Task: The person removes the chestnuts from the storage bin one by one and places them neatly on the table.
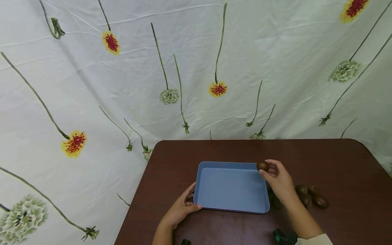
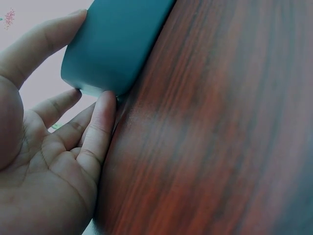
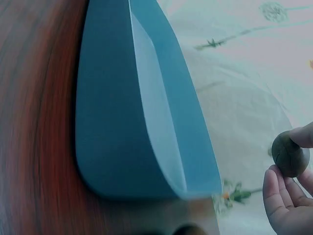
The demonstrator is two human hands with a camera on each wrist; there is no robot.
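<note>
A shallow blue rectangular tray (image 1: 231,187) lies on the table. At its left front corner my left hand (image 1: 180,207) holds it, thumb at the front edge and fingers along the left side. In the left wrist view, the thumb and fingertips of this hand (image 2: 58,132) meet the tray's outer wall (image 2: 112,44). My right hand (image 1: 279,180) pinches a dark brown, rounded fruit (image 1: 262,166) between thumb and fingers, overlapping the tray's far right corner. The right wrist view shows the fruit (image 3: 289,154) at the fingertips, beyond the tray's wall (image 3: 112,112).
Several similar dark fruits (image 1: 320,201) lie right of the tray, some partly hidden behind my right forearm. A dark object with a green patch (image 1: 280,235) sits near that forearm, and a small black item (image 1: 185,242) at the front edge. Behind the brown table (image 1: 183,149) hangs a flower-printed cloth (image 1: 196,68).
</note>
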